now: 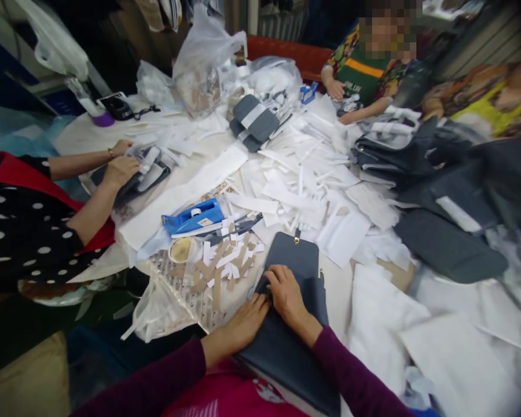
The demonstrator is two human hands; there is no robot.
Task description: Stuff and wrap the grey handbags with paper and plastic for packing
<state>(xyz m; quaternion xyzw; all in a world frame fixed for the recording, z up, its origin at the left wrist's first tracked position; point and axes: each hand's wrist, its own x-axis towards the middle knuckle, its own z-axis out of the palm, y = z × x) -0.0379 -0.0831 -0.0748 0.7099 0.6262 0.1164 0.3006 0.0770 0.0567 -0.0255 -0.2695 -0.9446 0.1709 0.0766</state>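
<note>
Dark bag at tabletop's near edge, beside paper scraps | left hand and right hand touch its left side, fingers bent (pinch or press, cannot tell) | likely best: steady it with one, work evenly along that side with the other

Lower end of the dark navy, smooth flat bag ran off the bottom edge; purple right sleeve covered part of its side. Anything under the left hand's fingertips: indiscernible. White-dotted black garment cut off at left. Green orange-striped apron's lettering: blurred, illegible.
</note>
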